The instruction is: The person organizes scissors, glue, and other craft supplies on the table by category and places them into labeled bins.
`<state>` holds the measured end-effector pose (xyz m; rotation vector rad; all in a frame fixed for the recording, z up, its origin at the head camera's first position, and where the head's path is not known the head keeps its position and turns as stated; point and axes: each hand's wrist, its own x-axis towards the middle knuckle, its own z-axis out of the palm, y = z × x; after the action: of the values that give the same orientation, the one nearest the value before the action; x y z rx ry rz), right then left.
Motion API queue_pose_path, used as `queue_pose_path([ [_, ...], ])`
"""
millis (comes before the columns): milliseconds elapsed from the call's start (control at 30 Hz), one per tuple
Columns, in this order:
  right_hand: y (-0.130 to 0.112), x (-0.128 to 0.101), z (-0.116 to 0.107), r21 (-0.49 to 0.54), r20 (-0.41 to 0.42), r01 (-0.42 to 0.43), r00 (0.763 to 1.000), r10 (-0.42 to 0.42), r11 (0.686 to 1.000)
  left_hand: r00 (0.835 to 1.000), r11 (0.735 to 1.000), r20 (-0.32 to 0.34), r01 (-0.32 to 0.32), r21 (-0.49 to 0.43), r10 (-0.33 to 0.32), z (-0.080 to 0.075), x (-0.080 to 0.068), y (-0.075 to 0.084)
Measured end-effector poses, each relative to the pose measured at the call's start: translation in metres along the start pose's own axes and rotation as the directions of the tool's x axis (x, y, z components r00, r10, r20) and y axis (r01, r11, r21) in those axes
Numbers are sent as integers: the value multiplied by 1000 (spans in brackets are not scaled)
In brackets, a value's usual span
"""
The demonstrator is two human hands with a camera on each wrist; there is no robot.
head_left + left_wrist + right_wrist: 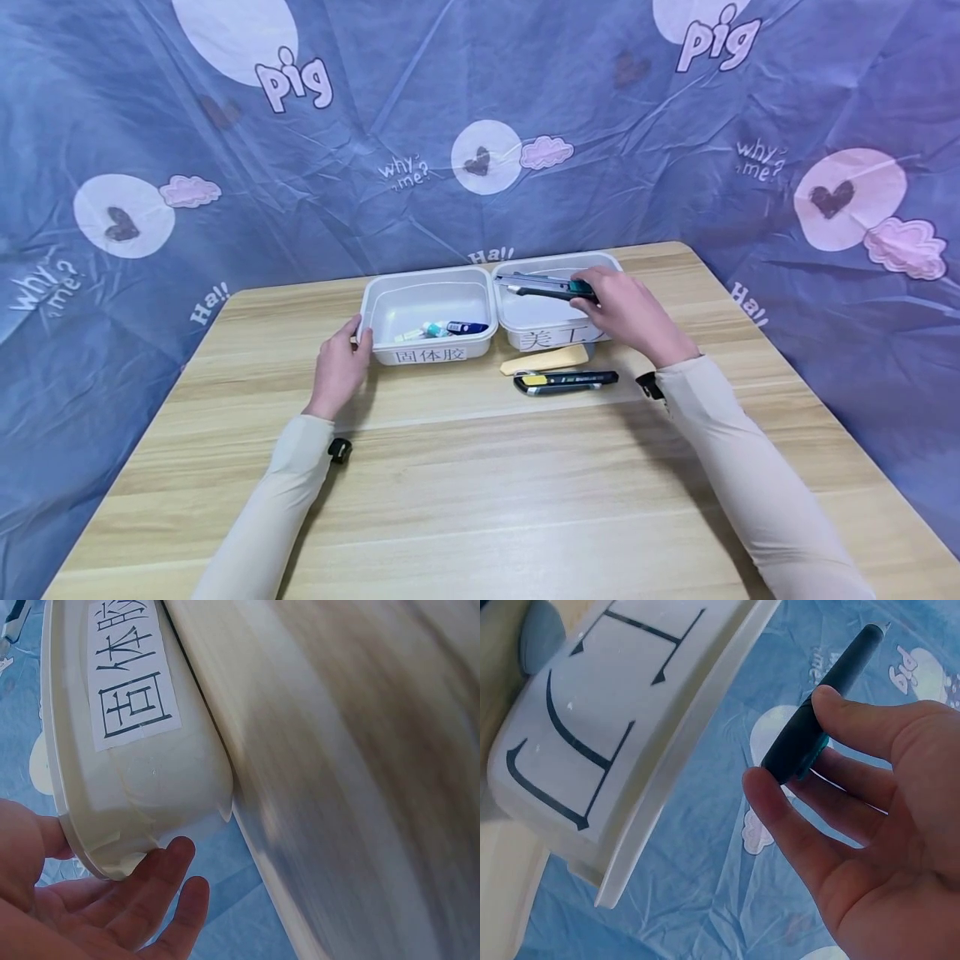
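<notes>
My right hand (630, 312) pinches a dark utility knife (551, 293) with a green part between thumb and fingers. It is held above the right white plastic box (525, 318), which has a printed paper label on its front. In the right wrist view, the knife (795, 739) is apart from the box rim. My left hand (341, 371) grips the left corner of the other white box (390, 292), also labelled. In the left wrist view, the thumb lies at the rim and fingers touch the outer wall. Small glue sticks (467, 327) lie inside this box.
In front of the right box lie a pale yellow utility knife-shaped item (543, 360) and a black utility knife with a yellow slider (566, 382). Both boxes stand side by side near the back edge of the wooden table (450, 492). Behind hangs a blue printed cloth (375, 200).
</notes>
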<state>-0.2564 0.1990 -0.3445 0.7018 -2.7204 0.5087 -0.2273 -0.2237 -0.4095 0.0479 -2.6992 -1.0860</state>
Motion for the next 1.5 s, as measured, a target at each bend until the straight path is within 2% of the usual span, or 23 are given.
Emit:
queue_pose_path([
  [267,6,12,-2,41,15,-69,998,69,997,1000,1000,-7,-12,-3,12,0,1,-1],
  [533,13,14,-2,54,25,-112,994,110,992,1000,1000,-12,-3,0,3,2,2,0],
  [767,17,14,1,19,47,-93,995,92,995,1000,1000,-24,-8,-3,8,2,2,0],
  [1067,22,14,12,-1,97,-112,989,112,994,1000,1000,-16,-22,-4,22,2,1,-1],
  [1500,21,15,14,16,87,-98,992,96,995,1000,1000,-17,-9,-8,9,1,0,-1],
])
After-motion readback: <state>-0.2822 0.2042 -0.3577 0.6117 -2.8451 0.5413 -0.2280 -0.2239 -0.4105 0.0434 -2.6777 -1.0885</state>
